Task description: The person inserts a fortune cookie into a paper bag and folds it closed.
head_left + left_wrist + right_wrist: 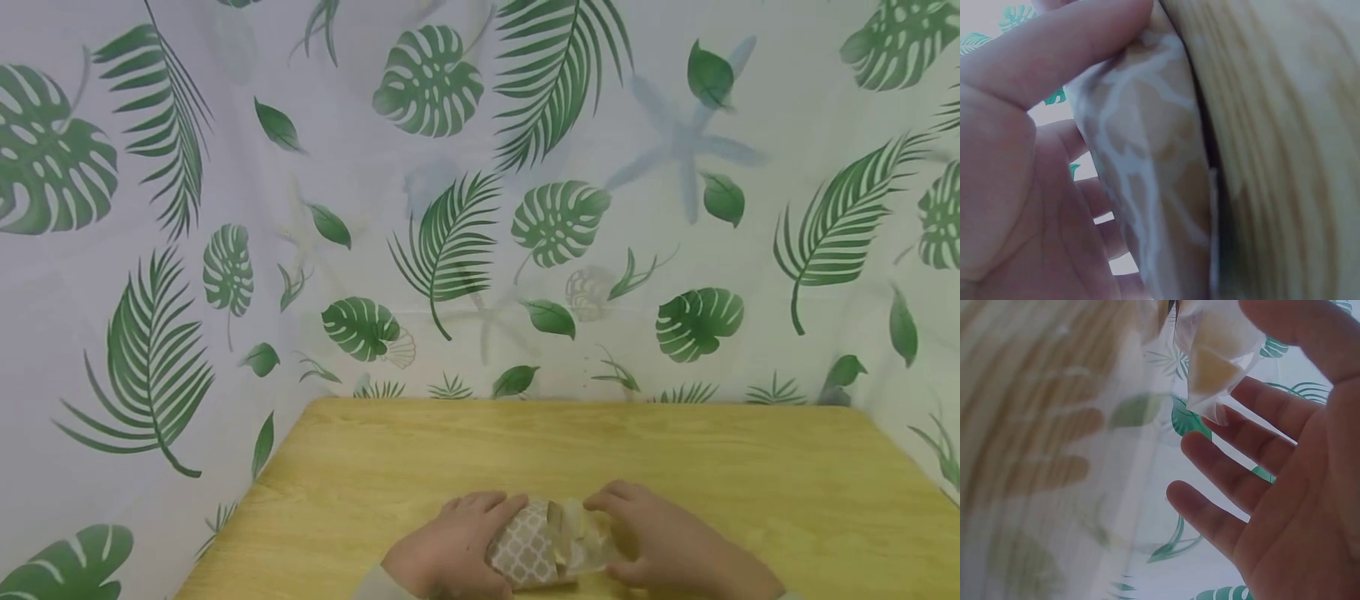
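Both of my hands meet on one small patterned box (pixel 525 550), tan with a white lattice print, which sits between them at the near edge of the desk (pixel 600 450). My left hand (pixel 457 546) wraps the box's left end: in the left wrist view my thumb (pixel 1066 44) lies curled across the patterned side (pixel 1147 175) while the other fingers (pixel 1094 200) bend round behind it, so this hand grips the box. At the box's right end a piece of clear, crinkled wrapping (pixel 585 537) with something pale yellow inside sticks out toward my right hand (pixel 660 546). From the head view my right fingers curve over that wrapping. In the right wrist view my thumb (pixel 1297 328) touches the clear wrapping (pixel 1216 356) from above, while the remaining fingers (pixel 1229 481) are spread out nearly straight below it, not closed around it. Just beyond my fingers the desk's light wood stretches away. Past its far edge and on both sides hangs a white curtain printed with green leaves (pixel 450 233).
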A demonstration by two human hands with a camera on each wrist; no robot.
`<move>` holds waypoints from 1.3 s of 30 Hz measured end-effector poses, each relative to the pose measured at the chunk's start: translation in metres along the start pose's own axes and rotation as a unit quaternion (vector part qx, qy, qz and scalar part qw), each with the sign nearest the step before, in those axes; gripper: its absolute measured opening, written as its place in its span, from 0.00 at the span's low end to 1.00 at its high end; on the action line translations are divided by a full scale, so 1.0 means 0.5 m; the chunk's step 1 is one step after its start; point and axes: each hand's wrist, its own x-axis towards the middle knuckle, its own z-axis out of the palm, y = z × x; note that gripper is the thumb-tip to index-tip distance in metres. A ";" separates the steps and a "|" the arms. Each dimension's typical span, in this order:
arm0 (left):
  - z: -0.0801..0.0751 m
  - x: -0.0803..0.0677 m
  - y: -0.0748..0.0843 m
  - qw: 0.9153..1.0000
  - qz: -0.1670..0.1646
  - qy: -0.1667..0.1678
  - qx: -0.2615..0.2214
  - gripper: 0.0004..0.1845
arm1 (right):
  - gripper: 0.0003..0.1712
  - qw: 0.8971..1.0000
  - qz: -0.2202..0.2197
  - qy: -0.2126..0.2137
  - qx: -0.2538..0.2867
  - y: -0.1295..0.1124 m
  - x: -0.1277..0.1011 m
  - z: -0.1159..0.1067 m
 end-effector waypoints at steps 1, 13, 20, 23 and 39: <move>0.001 -0.001 0.000 1.000 0.002 0.000 0.002 0.55 | 0.36 1.000 0.003 -0.005 0.003 -0.002 0.001 0.002; 0.006 -0.004 -0.003 0.999 0.015 0.022 0.019 0.55 | 0.35 1.000 -0.009 -0.014 -0.019 -0.009 0.014 0.017; 0.009 -0.002 -0.002 0.999 0.019 0.021 0.021 0.55 | 0.32 0.999 -0.001 -0.036 0.018 -0.021 0.024 0.025; 0.009 -0.001 -0.001 0.999 0.019 0.021 0.022 0.55 | 0.32 0.999 -0.001 -0.041 0.034 -0.024 0.026 0.026; 0.012 0.000 -0.002 0.999 0.027 0.016 0.024 0.53 | 0.33 0.999 -0.013 -0.033 0.033 -0.030 0.028 0.035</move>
